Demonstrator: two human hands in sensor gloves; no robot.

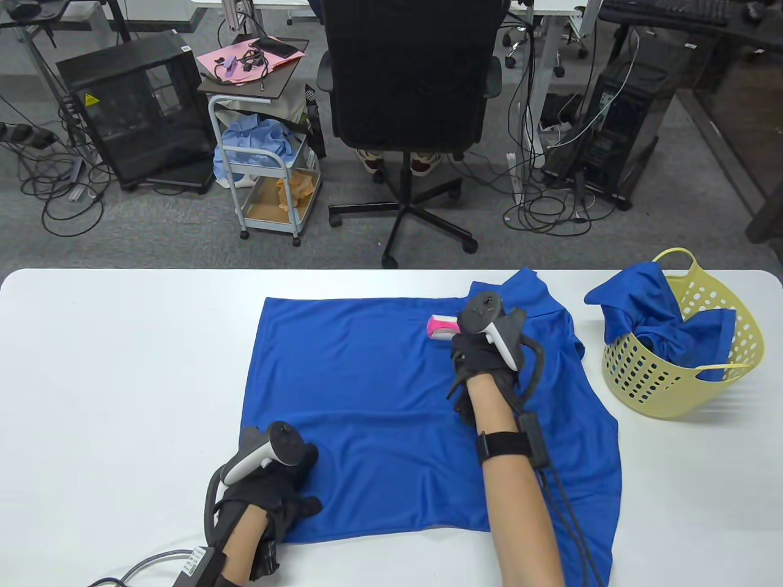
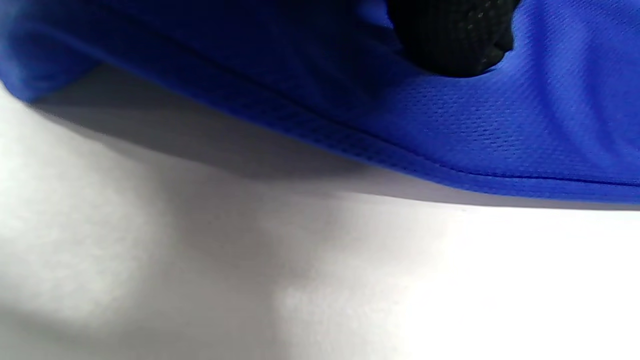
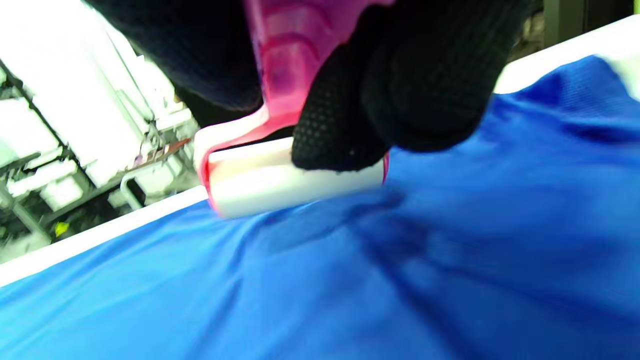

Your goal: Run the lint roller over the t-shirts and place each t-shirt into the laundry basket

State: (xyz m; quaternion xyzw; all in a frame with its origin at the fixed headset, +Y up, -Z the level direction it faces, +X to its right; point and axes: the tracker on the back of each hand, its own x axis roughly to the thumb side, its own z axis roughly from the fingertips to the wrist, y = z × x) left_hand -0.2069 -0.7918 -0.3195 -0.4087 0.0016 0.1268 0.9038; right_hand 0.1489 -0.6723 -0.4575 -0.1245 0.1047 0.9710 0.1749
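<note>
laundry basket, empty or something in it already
Not empty: the yellow laundry basket already holds a crumpled blue t-shirt, spilling over its rim in the table view.

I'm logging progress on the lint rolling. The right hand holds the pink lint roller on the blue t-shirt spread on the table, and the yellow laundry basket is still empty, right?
Not quite: the yellow laundry basket is not empty. The table view shows a blue garment already bundled in it. The rest holds: the right hand holds the pink lint roller on the blue t-shirt spread on the table.
</note>
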